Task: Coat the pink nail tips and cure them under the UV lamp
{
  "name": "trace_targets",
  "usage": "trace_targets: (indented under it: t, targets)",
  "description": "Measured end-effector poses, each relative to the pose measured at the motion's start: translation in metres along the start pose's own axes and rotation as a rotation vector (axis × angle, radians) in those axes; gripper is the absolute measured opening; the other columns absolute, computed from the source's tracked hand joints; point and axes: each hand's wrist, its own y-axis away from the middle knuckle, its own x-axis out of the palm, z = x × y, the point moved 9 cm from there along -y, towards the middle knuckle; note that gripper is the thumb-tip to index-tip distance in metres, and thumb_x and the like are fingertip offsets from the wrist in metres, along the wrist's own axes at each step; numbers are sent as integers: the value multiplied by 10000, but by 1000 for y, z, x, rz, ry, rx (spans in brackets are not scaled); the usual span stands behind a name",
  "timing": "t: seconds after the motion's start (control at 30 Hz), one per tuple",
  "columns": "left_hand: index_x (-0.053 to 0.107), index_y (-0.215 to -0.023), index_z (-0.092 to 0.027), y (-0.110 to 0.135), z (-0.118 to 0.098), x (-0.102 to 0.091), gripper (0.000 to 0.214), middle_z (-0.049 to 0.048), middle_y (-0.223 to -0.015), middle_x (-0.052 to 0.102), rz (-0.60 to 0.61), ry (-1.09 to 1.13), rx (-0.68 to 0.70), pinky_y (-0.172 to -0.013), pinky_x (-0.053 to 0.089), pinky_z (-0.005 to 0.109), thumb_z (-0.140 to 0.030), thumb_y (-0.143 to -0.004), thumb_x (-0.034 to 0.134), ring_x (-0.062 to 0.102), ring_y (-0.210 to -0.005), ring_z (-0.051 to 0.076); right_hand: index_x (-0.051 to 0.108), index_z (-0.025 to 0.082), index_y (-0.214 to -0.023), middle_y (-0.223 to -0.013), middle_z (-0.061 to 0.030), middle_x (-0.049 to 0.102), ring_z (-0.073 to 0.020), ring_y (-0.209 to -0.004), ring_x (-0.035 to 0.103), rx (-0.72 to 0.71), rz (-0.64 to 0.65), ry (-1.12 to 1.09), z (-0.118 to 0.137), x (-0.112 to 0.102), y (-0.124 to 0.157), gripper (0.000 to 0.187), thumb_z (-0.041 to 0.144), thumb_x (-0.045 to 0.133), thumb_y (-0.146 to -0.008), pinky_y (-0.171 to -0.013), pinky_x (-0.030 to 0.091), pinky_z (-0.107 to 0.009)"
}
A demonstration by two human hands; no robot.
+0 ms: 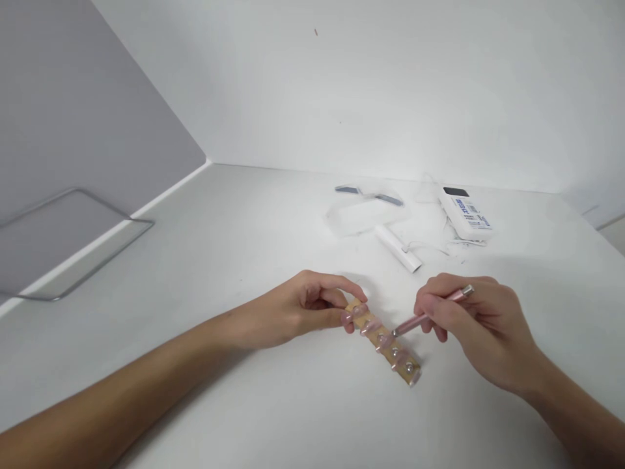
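Observation:
A narrow wooden strip lies slanted across the middle of the white table, with several glossy pink false nails set along it and silvery round studs showing between them. My left hand pinches its upper left end between thumb and fingers. In my right hand is a slim pink pen-like tool with metal ends, gripped like a pencil. Its lower tip meets or hovers just over a nail near the middle of the strip; contact cannot be made out.
Behind the hands lie a white stick-shaped device with a thin cable, and a white power bank with a dark display. Clear-framed glasses rest farther back. A grey metal wire frame stands at left, and white walls close off the back.

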Motion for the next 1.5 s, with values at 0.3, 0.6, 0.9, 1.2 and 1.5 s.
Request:
trace_targets:
  t: [0.3, 0.6, 0.9, 1.2, 1.5]
  targets:
    - [668, -1165, -207, -2, -2, -1, 223, 26, -830, 677, -7, 10, 7, -851, 513, 339, -253, -954, 612, 616, -814, 166, 612, 187, -686, -628, 15, 620, -86, -510, 497, 17, 124, -49, 3, 9, 1, 249, 172, 502, -909, -448, 393, -192]
    - [668, -1174, -203, 1, 3, -2, 237, 34, -835, 686, -11, -4, -1, -861, 522, 368, -266, -950, 619, 636, -828, 184, 486, 195, -581, -523, 45, 460, -85, -470, 420, -26, -12, -13, 4, -1, -2, 284, 137, 465, -859, -440, 346, -209]
    - [673, -1161, -213, 0, 0, -3, 224, 28, -837, 693, -18, -4, -3, -872, 521, 365, -261, -950, 613, 644, -840, 184, 486, 195, -588, -528, 46, 484, -84, -475, 431, 19, 58, -51, -2, 4, 2, 279, 133, 465, -860, -438, 328, -214]
    - [674, -1157, -207, -2, -2, -3, 226, 28, -818, 679, -17, -12, 4, -839, 518, 347, -278, -948, 625, 617, -804, 171, 523, 195, -609, -515, 62, 536, -69, -442, 406, -8, 140, -66, 3, 11, 0, 266, 116, 473, -858, -425, 321, -203]
    - [661, -1158, -198, -3, -3, -4, 226, 22, -797, 637, -8, -1, -16, -854, 502, 363, -266, -946, 618, 585, -804, 175, 582, 195, -605, -530, 41, 601, -76, -434, 500, -34, 168, -71, 9, 13, 0, 282, 115, 481, -855, -416, 384, -190]
